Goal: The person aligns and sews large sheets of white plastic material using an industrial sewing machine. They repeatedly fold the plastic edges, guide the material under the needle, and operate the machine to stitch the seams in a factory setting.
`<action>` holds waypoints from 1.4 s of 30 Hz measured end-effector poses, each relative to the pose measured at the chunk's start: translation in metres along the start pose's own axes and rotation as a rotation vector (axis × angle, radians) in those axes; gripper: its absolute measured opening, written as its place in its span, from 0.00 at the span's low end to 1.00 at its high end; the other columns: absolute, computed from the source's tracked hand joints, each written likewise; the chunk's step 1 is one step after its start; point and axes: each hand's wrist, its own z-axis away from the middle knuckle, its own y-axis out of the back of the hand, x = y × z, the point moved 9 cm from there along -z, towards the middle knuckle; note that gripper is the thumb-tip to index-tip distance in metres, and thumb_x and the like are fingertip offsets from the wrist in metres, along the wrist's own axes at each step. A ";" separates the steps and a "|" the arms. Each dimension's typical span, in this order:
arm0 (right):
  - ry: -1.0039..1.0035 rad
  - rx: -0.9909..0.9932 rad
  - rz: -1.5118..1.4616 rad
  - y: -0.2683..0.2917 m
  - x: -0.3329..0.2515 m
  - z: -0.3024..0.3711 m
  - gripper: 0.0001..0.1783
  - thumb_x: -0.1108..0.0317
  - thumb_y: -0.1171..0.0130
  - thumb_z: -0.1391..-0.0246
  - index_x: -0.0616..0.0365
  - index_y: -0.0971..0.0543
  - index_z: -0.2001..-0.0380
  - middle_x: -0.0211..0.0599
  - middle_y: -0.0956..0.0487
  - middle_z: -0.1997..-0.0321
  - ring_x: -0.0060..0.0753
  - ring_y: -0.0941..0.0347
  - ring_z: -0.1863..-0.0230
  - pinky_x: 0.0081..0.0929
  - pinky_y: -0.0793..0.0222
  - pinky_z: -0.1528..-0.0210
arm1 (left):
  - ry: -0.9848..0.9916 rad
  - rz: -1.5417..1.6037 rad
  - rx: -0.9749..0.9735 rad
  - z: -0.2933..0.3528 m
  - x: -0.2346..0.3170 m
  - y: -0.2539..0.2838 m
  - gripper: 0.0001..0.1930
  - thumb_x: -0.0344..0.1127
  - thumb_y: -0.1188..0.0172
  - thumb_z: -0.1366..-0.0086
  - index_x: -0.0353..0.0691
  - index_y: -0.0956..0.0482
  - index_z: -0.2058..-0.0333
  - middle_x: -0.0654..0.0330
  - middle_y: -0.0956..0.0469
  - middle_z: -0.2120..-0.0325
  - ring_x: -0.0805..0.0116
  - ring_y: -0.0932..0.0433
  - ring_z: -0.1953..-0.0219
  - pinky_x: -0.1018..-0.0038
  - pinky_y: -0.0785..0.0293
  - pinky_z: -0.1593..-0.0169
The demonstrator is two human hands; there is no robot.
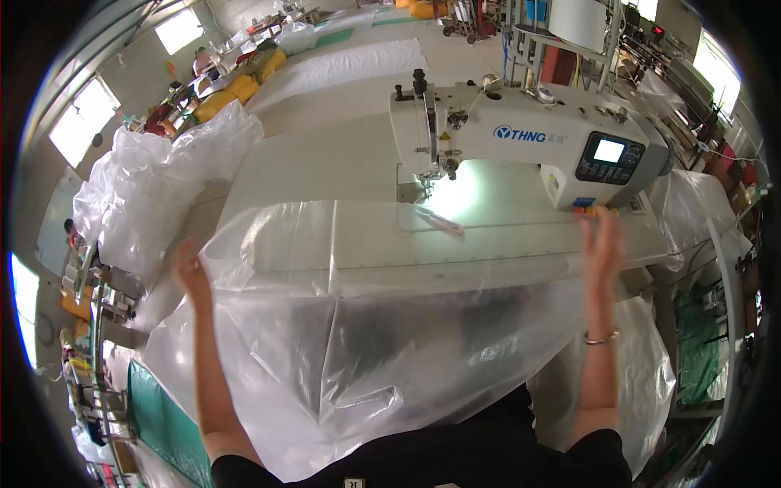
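Observation:
A clear plastic sheet (268,325) hangs over the front edge of the sewing machine table and down across my lap, its far edge lying on the tabletop. My left hand (192,272) is raised beside the sheet's left edge, blurred, fingers loosely apart with nothing visible in them. Over the table's right front my right hand (603,248) is lifted, fingers stretched out and empty. Its fingertips overlap small red and yellow items at the foot of the white sewing machine (480,122). Below the lit needle area lies a slim pinkish tool (442,221), too blurred to name.
Crumpled clear plastic (154,187) is heaped at the left. More plastic (647,366) hangs at the right beside me. A white thread cone (579,23) stands behind the machine. Green sheeting (167,415) lies at lower left. Far left, a person (202,62) sits by yellow bundles.

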 end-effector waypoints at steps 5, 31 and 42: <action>0.277 -0.340 -0.446 -0.089 -0.160 0.016 0.16 0.70 0.37 0.54 0.54 0.24 0.59 0.41 0.27 0.54 0.43 0.30 0.50 0.38 0.34 0.50 | -0.353 0.598 -0.944 0.085 0.304 -0.163 0.17 0.29 0.44 0.38 0.37 0.25 0.49 0.56 0.30 0.44 0.60 0.36 0.38 0.68 0.35 0.42; -0.969 -0.568 -0.335 -0.034 0.188 0.305 0.22 0.54 0.33 0.53 0.60 0.21 0.61 0.42 0.21 0.62 0.38 0.25 0.59 0.32 0.29 0.58 | -0.539 0.157 -0.949 0.097 0.357 -0.271 0.25 0.30 0.55 0.33 0.38 0.40 0.37 0.55 0.42 0.36 0.57 0.47 0.32 0.65 0.53 0.31; -0.984 -0.746 0.225 -0.083 0.252 0.395 0.11 0.63 0.37 0.59 0.57 0.20 0.74 0.43 0.21 0.64 0.45 0.24 0.59 0.40 0.27 0.57 | -0.178 0.537 -0.909 0.104 0.468 -0.224 0.25 0.25 0.48 0.37 0.43 0.34 0.40 0.58 0.32 0.41 0.63 0.34 0.39 0.63 0.40 0.38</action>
